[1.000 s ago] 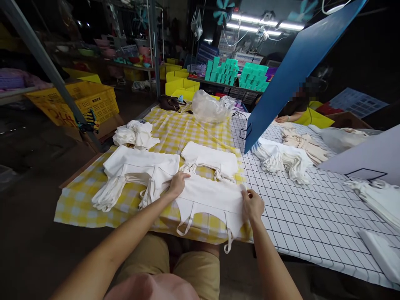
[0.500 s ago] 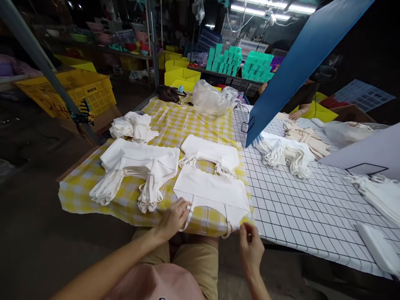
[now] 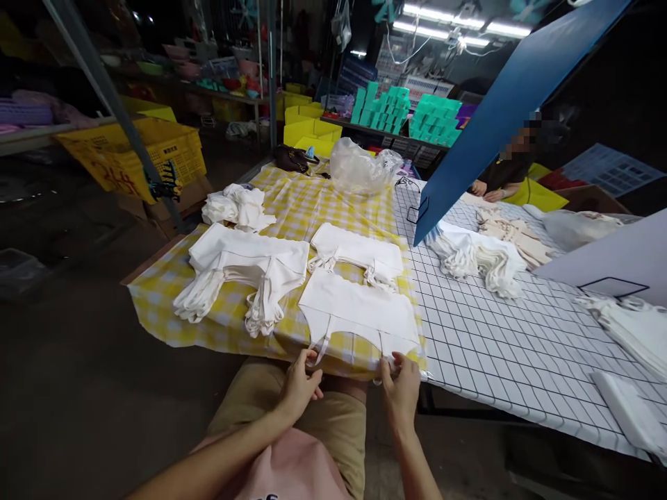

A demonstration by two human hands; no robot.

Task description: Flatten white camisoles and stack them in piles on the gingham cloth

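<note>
A white strappy top (image 3: 359, 309) lies flat at the front edge of the yellow checked cloth, its straps pointing toward me. My left hand (image 3: 302, 389) has its fingertips closed on the end of the left strap. At the other strap, my right hand (image 3: 402, 392) pinches near its lower end; the exact hold is partly hidden by the fingers. Just behind this top is a neat stack of white tops (image 3: 359, 248). To the left sits a thicker stack of white tops (image 3: 247, 260) with bunched straps hanging forward.
A crumpled white garment pile (image 3: 237, 207) and a clear plastic bag (image 3: 357, 167) lie farther back. A blue panel (image 3: 479, 118) rises at the right, beside more white garments (image 3: 474, 253) on the grid-patterned cloth (image 3: 469, 340). Behind it sits another person (image 3: 503, 173).
My right hand has moved left and inward to the right strap. My left hand has dropped lower, to the end of the left strap. The top stays flat.
</note>
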